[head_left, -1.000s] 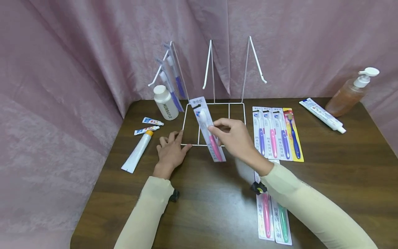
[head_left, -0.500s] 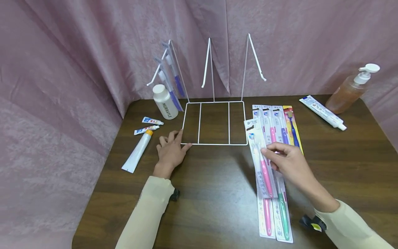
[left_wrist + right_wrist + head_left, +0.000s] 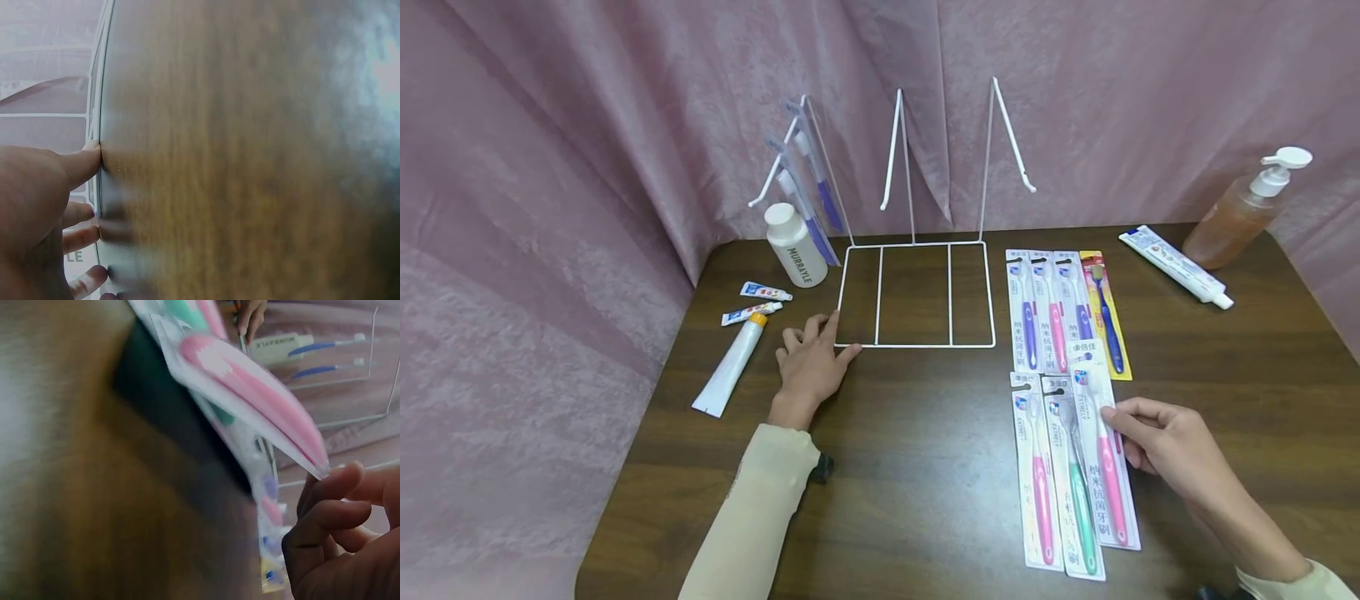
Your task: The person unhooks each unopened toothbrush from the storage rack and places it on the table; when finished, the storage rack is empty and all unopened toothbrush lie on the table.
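My right hand [image 3: 1183, 446] pinches the right edge of a packaged pink toothbrush [image 3: 1108, 479] between thumb and fingers. In the right wrist view the pack [image 3: 262, 400] stands tilted over the table. It overlaps a packaged green toothbrush [image 3: 1081, 504], beside which lies another pink one [image 3: 1041, 500]. My left hand [image 3: 811, 367] lies with fingers spread at the near left corner of a white wire rack [image 3: 917, 346]. In the left wrist view its thumb [image 3: 86, 164] touches the wire. Two packaged purple toothbrushes [image 3: 808, 208] hang on the rack's left hook.
Behind the held pack, a row of packaged toothbrushes [image 3: 1030, 333] ends in a yellow-backed one [image 3: 1108, 325]. At left are a white bottle [image 3: 797, 250], two small tubes [image 3: 752, 313] and a larger tube [image 3: 730, 367]. A toothpaste tube [image 3: 1176, 267] and pump bottle [image 3: 1232, 221] stand back right.
My right hand has carried the pink toothbrush from over the rack to the right, beside the green one, still pinching it. My left hand has stayed at the rack's corner.
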### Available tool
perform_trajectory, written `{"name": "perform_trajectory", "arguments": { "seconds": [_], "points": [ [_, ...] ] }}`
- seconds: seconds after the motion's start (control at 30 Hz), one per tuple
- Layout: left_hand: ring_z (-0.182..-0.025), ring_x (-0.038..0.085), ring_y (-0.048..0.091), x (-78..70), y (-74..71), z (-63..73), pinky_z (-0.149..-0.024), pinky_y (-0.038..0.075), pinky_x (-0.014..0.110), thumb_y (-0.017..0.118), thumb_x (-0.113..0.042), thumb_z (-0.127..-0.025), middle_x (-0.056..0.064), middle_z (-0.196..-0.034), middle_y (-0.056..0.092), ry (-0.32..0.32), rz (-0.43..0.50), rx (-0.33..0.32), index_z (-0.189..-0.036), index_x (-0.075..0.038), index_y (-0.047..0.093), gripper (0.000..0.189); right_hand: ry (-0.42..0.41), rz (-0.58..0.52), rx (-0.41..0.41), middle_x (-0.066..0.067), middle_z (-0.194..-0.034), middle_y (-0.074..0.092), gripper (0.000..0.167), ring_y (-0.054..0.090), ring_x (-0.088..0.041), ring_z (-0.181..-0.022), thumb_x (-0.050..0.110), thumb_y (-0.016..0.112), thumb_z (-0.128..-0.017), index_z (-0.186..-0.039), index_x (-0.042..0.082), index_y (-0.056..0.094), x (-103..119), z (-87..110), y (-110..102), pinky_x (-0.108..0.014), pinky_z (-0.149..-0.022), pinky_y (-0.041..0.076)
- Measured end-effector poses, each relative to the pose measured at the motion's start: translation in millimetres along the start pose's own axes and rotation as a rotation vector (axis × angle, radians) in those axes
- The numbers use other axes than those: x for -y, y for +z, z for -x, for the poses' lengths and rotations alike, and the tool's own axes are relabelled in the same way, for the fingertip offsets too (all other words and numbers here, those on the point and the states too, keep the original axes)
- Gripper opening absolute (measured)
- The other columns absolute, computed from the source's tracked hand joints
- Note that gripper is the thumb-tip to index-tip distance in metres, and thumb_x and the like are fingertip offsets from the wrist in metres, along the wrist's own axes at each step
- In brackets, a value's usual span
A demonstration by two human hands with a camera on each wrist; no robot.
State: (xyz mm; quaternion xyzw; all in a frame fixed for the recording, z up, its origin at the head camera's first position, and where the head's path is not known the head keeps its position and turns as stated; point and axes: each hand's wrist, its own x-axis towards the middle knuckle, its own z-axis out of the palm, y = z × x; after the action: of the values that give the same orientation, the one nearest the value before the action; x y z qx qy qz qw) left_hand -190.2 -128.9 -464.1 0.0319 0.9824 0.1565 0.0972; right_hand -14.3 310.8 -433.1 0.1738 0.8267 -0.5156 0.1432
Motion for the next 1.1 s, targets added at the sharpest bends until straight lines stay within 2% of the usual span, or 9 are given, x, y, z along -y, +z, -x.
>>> {"name": "perform_trajectory", "arguments": {
  "seconds": [0.23,0.33,0.53,0.67,0.93,1.1],
  "points": [
    [-0.145,0.051,0.036,-0.1,-1.6,-1.0,-0.113,0.04,0.069,0.056,-0.056,-0.118,0.012,-0.185,0.031,-0.014,0.001,0.025,-0.185,-0.023,0.026,0.08,0.046,0.041,0.017,0.006,-0.067,0.059,0.036,0.053,-0.008,-0.061,0.028,0.066,-0.118,-0.122,-0.005,0.078,-15.7,-0.6,0.8,-0.027,-0.057,0.047],
    [-0.146,0.052,0.035,0.0,-1.1,-2.1,-0.115,0.039,0.07,0.055,-0.058,-0.118,0.011,-0.186,0.03,-0.016,0.003,0.036,-0.185,-0.023,0.024,0.081,0.051,0.068,0.016,0.006,-0.066,0.059,0.035,0.053,-0.008,-0.06,0.028,0.066,-0.117,-0.119,-0.005,0.078,-19.7,-0.6,0.7,-0.027,-0.057,0.047],
    [-0.144,0.05,0.037,-3.3,-3.4,1.3,-0.113,0.041,0.067,0.056,-0.058,-0.118,0.011,-0.185,0.032,-0.01,-0.011,0.017,-0.185,-0.023,0.026,0.081,0.086,0.117,0.04,0.006,-0.068,0.06,0.037,0.052,-0.009,-0.06,0.031,0.064,-0.118,-0.115,-0.003,0.079,-23.3,-1.3,-0.6,-0.027,-0.058,0.045],
    [-0.144,0.05,0.037,-3.2,-3.2,1.8,-0.113,0.041,0.067,0.056,-0.058,-0.118,0.011,-0.185,0.032,-0.011,-0.016,0.014,-0.185,-0.023,0.027,0.081,0.1,0.165,0.048,0.004,-0.069,0.061,0.038,0.052,-0.01,-0.06,0.035,0.063,-0.118,-0.11,0.001,0.078,-24.4,-1.4,-0.2,-0.028,-0.057,0.043],
    [-0.144,0.049,0.037,-1.9,-2.0,1.4,-0.113,0.041,0.067,0.056,-0.058,-0.118,0.011,-0.185,0.032,-0.01,-0.019,0.012,-0.185,-0.023,0.026,0.081,0.124,0.315,0.033,0.004,-0.066,0.063,0.05,0.054,-0.016,-0.066,0.052,0.061,-0.116,-0.087,0.012,0.073,-23.3,-0.9,-2.1,-0.035,-0.064,0.037],
    [-0.143,0.05,0.037,-1.6,-1.9,2.1,-0.112,0.041,0.066,0.056,-0.057,-0.118,0.011,-0.184,0.033,-0.007,-0.008,0.007,-0.184,-0.022,0.027,0.081,0.12,0.361,0.022,0.003,-0.068,0.063,0.052,0.055,-0.019,-0.069,0.052,0.06,-0.116,-0.086,0.012,0.073,-23.8,-0.1,-1.1,-0.035,-0.066,0.036]
  ]
}}
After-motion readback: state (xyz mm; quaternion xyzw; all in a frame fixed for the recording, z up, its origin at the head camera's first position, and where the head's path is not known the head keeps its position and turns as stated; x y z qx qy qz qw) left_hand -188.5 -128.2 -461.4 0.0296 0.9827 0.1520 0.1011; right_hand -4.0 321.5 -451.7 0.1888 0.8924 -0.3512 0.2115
